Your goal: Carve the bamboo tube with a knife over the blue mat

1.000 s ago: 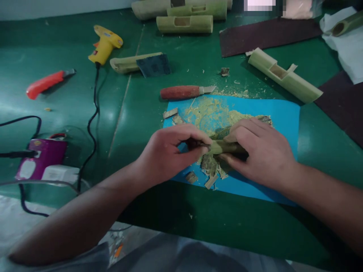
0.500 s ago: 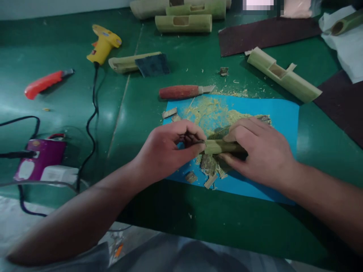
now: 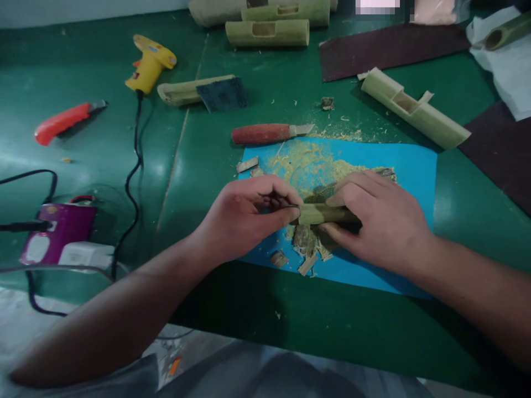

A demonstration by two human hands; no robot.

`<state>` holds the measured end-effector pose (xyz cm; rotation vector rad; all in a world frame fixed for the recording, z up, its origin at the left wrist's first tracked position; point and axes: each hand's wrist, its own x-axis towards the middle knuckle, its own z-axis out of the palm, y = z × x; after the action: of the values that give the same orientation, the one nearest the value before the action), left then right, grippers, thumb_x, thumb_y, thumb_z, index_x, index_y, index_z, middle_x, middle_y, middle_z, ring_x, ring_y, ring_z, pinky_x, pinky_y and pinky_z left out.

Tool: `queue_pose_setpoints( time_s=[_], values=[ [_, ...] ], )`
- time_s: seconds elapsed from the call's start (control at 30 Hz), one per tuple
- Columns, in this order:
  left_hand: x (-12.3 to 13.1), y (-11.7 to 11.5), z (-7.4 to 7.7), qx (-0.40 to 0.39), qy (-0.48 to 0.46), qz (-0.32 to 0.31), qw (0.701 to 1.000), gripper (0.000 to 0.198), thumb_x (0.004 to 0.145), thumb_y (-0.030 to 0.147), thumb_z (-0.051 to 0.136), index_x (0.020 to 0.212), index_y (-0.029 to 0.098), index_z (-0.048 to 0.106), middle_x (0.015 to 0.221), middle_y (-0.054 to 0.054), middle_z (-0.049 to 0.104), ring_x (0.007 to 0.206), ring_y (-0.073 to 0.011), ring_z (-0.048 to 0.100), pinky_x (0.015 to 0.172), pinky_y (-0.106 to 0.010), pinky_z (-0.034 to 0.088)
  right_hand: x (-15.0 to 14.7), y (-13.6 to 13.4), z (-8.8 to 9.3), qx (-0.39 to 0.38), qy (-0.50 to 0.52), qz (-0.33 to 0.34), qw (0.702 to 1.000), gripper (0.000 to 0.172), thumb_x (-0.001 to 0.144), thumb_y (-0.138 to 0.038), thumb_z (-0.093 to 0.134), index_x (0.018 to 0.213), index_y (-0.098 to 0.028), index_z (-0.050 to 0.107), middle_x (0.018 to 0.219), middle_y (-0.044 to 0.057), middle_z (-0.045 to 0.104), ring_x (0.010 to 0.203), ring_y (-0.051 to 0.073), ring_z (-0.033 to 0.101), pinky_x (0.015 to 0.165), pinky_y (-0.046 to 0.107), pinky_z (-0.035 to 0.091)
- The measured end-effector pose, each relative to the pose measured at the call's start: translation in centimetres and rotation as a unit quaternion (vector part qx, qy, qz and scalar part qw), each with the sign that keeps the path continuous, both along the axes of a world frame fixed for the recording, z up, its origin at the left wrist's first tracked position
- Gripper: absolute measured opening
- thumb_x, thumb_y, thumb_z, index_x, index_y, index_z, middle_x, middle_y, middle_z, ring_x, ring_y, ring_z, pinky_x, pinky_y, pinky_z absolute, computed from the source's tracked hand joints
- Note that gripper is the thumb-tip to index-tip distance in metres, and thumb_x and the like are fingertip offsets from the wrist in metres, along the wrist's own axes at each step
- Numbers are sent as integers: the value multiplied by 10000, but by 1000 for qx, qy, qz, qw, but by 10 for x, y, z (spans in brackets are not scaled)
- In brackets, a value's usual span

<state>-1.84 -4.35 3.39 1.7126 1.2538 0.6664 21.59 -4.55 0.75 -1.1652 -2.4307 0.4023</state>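
My right hand (image 3: 375,215) is closed around a short green bamboo piece (image 3: 317,214), gripping it over the blue sheet (image 3: 409,221). At the bamboo's left end, the fingers of my left hand (image 3: 253,215) are pinched together around a thin dark edge; what this is I cannot make out, and my fingers cover most of it. Under and around the bamboo lie dark bark-like scraps (image 3: 305,237), small chips (image 3: 279,258) and pale shavings (image 3: 307,163). A red-handled knife (image 3: 263,134) rests just beyond the sheet, blade to the right.
A yellow glue gun (image 3: 149,63), a red utility knife (image 3: 64,121) and a purple power box (image 3: 60,232) with cables are on the left. Further back lie cut bamboo tubes (image 3: 286,34), a notched bamboo tube (image 3: 440,121), dark sandpaper (image 3: 224,94) and brown sheets (image 3: 385,52).
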Motion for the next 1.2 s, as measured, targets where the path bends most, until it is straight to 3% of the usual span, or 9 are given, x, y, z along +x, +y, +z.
queue_pose_setpoints(
  time_s=[0.27, 0.47, 0.67, 1.2],
  values=[
    [3, 2, -1, 42, 8, -2, 999, 58, 830, 183, 742, 809, 228, 712, 717, 22, 668, 597, -112, 561, 538, -258, 469, -1, 0, 0, -2, 0, -4, 1000, 92, 887, -331, 617, 888, -240, 627, 959, 91, 695, 943, 293, 616, 756, 408, 431],
    [10, 0, 0, 56, 22, 16, 998, 33, 847, 199, 731, 832, 220, 711, 736, 8, 683, 629, -126, 589, 571, -263, 496, -1, 0, 1, 0, -6, 0, 1000, 78, 874, -312, 620, 887, -235, 624, 952, 90, 696, 934, 288, 619, 742, 399, 432],
    [6, 1, 2, 53, 36, -10, 998, 60, 860, 247, 735, 817, 231, 696, 733, 3, 683, 616, -134, 599, 559, -276, 499, 0, 1, 1, -1, -2, 4, 1000, 87, 872, -330, 643, 882, -246, 625, 951, 81, 694, 935, 283, 614, 747, 400, 438],
    [9, 3, 4, 76, 44, -20, 996, 65, 833, 167, 716, 794, 219, 704, 735, 4, 684, 640, -140, 601, 582, -287, 484, -1, 0, 1, -11, 4, 1, 1000, 120, 900, -356, 628, 875, -239, 632, 949, 89, 690, 928, 283, 612, 730, 391, 418]
  ],
)
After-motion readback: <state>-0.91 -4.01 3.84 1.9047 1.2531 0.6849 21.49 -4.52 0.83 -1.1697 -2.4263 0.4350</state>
